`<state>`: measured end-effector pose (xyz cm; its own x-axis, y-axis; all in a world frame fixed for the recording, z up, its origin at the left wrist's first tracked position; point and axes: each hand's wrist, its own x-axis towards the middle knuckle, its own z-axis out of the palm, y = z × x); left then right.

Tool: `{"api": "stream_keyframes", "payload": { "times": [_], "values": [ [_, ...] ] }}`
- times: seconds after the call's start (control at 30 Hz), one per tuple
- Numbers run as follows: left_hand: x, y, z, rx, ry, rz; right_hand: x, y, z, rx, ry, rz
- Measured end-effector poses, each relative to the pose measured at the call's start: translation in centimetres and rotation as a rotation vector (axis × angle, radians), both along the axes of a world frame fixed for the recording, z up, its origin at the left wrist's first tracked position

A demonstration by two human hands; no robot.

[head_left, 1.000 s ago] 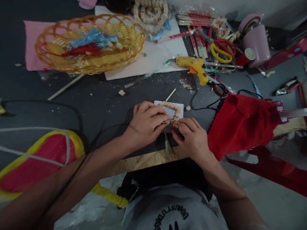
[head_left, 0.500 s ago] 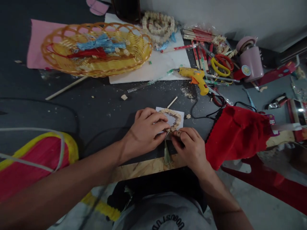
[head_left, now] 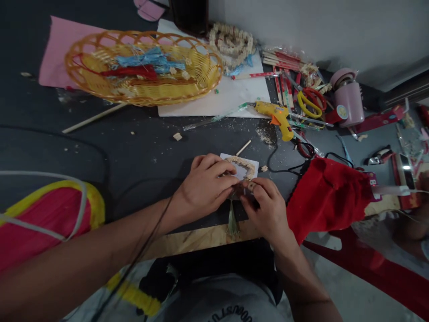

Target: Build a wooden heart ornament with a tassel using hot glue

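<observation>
On the surface (head_left: 144,147), the ring of pale beads (head_left: 250,167) lies over a white paper (head_left: 240,171), at the far side of my two grips; its near left part runs under the fingertips of my left hand (head_left: 206,188), and I cannot tell whether that grip is pinched tight. My right hand (head_left: 266,203) has its grip closed on a small pale piece (head_left: 250,185) by the ring's near edge. Both my forearms slant inward from the near side, palms down, fingers curled, a greenish tassel (head_left: 232,220) between them.
</observation>
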<state>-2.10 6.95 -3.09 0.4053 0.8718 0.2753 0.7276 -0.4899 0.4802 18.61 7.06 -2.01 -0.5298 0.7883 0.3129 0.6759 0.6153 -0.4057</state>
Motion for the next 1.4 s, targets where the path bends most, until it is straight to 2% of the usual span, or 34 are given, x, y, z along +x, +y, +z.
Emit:
{"api": "stream_keyframes", "payload": {
  "times": [0.4,0.7,0.9,1.4],
  "values": [
    [0.0,0.1,0.0,0.018,-0.024,-0.004,0.1,-0.1,0.2,-0.016,0.024,-0.015],
    [-0.1,0.1,-0.1,0.054,-0.017,-0.012,-0.6,-0.9,0.1,0.108,-0.055,-0.06],
    [0.0,0.2,0.0,0.063,-0.005,-0.018,-0.7,-1.2,0.2,0.084,-0.038,-0.123],
    [0.0,0.1,-0.2,0.076,0.008,-0.021,-0.7,-1.3,-0.1,0.089,-0.078,-0.152]
  ]
}}
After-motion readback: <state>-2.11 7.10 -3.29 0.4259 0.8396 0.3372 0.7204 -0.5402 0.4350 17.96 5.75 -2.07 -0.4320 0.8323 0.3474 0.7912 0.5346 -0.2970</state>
